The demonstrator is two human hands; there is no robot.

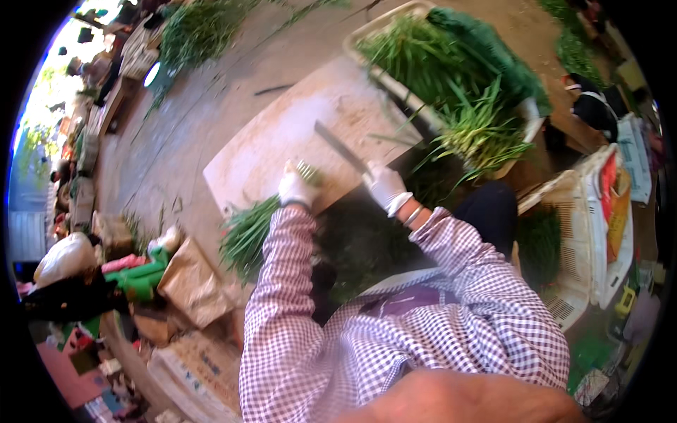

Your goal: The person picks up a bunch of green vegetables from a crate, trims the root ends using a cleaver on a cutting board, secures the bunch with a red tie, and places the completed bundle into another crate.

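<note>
My left hand (297, 186), in a white glove, is closed around a bunch of long-leaved greens (250, 236) at the near edge of a pale, worn board (261, 151). The leaves hang off the board to the left, and the pale stem ends (308, 172) poke out on the right of my fist. My right hand (386, 186), gloved too, grips a knife (340, 146) by its handle, which is mostly hidden in my fingers. The blade points up and left over the board, apart from the bunch.
Beyond the board at right stands a pale tub (360, 32) heaped with greens and dark green netting (493, 56). White plastic crates (578, 240) are at my right. More greens (201, 32) lie on the floor at far left. A brown paper sack (194, 282) sits at left.
</note>
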